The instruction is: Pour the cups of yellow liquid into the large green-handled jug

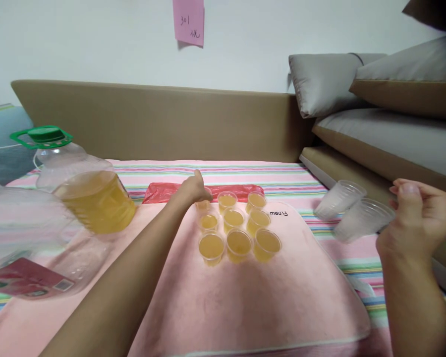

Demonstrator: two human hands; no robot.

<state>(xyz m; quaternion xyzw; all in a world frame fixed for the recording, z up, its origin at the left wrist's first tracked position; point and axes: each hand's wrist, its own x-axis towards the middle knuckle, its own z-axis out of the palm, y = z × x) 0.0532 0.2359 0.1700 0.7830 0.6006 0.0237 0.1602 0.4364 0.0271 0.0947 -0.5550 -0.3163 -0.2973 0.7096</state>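
Several small clear cups of yellow liquid stand in a grid on a pink towel. My left hand reaches to the far left corner of the grid and closes around the back-left cup, partly hiding it. My right hand is raised at the right, fingers curled around an empty clear plastic cup; a second empty cup lies or hangs just beside it, and I cannot tell whether the hand holds that one too.
A large clear jug of yellow oil with a green cap stands at the left on the striped sheet. A red plastic bag lies behind the cups. Cushions are stacked at the right; a padded headboard runs behind.
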